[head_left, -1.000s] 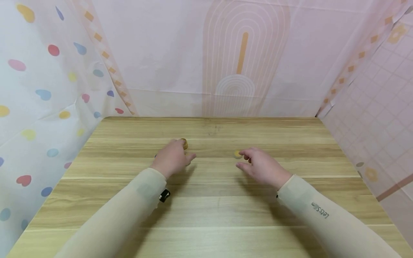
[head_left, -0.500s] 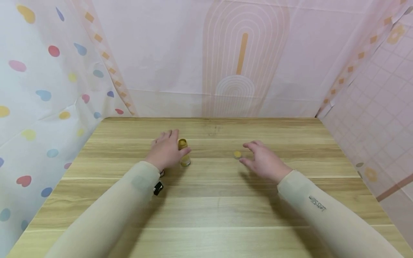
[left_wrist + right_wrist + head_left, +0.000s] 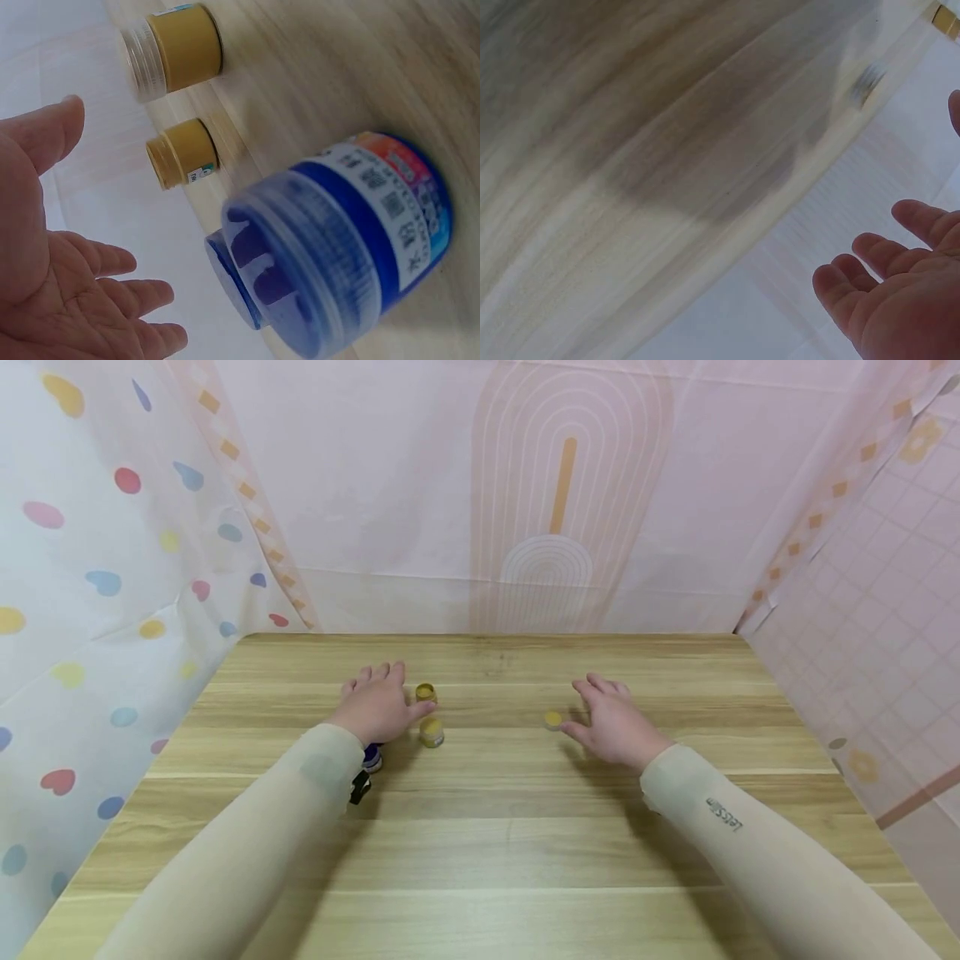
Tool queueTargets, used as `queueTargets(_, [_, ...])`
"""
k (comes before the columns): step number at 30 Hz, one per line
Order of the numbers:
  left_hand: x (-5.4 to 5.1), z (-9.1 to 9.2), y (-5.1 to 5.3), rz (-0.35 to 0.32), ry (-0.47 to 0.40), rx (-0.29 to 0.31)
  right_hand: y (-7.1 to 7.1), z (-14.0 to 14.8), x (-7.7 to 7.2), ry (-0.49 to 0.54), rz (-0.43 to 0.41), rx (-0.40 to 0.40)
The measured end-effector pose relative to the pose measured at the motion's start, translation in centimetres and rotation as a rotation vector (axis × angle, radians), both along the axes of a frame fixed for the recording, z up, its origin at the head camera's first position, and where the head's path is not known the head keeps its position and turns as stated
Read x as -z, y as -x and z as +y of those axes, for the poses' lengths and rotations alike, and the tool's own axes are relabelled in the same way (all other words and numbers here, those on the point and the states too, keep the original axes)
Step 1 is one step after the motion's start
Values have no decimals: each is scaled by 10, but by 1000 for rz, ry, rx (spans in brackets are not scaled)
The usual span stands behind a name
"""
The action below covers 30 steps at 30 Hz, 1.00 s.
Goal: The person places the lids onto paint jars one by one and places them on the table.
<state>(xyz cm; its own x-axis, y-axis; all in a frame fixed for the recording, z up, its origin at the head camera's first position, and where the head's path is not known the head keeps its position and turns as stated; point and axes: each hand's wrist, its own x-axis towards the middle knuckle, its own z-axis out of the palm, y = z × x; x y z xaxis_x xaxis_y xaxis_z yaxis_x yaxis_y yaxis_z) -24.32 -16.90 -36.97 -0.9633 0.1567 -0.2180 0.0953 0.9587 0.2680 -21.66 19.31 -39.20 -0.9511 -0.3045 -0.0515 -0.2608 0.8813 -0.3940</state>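
The left hand (image 3: 375, 706) is spread, gripping nothing, near an uncapped yellow jar (image 3: 425, 693) and a capped yellow jar (image 3: 431, 733); the right hand (image 3: 617, 725) is spread too, just beside what looks like a loose lid (image 3: 552, 720); a capped blue jar (image 3: 360, 232) stands by the left wrist; so one jar seems opened, two are closed; the blue thing (image 3: 229, 279) behind cannot be judged.

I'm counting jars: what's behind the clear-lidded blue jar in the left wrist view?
A second blue item, perhaps a jar, peeks out; only a strip of its edge shows. The clear-lidded blue jar covers the rest.
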Motion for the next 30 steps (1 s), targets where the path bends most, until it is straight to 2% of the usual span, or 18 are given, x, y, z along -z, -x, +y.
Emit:
queueTargets(5, [0,-2,2,-20,12,-2,4,-1,5,-12,3,-6])
queueTargets(13, [-1,-4,2,-36,24,-7,12,-9,9,-67,39,-66])
queueTargets(19, [0,-4,1,-45,26,-6,16,-15,11,-112,3,-92])
queueTargets(24, [2,-5,2,-44,18,-14,21,-19,13,-116,-70,-93])
queueTargets(30, [3,-5,2,-46,19,-16,25,-21,13,-123,-105,-106])
